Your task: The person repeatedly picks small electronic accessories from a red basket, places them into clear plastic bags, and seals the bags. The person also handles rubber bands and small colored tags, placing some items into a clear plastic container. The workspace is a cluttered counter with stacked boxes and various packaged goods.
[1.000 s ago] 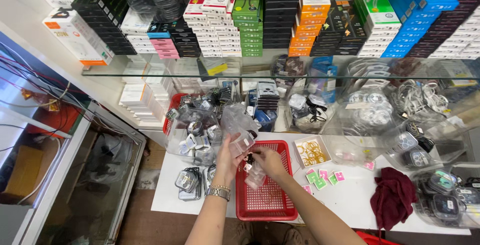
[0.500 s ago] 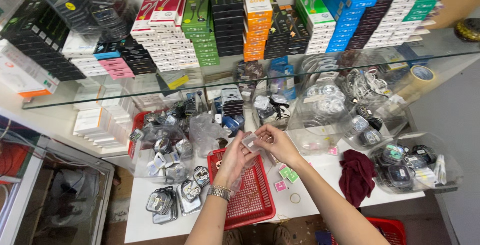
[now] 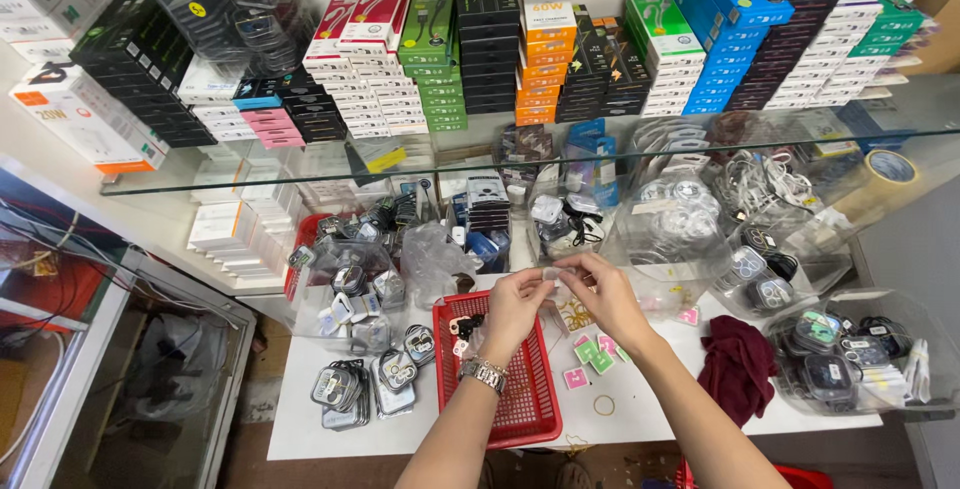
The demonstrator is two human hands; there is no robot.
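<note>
Packet: small clear plastic packet [image 3: 553, 274], pinched between both my hands above the red plastic mesh basket [image 3: 520, 399], at its one o'clock.
Handling: likely light, limp, slippery; grip its edges.
Left hand [image 3: 515, 307]: fingertips closed on packet.
Right hand [image 3: 605, 294]: same.

phone-accessory shop: stacked boxed cables [image 3: 560, 49] on glass shelf [image 3: 640, 144].

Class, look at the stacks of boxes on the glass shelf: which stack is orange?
The orange stack just right of the shelf's middle, between the black stack and another dark stack. The others are white, pink, green, black or blue.
</note>
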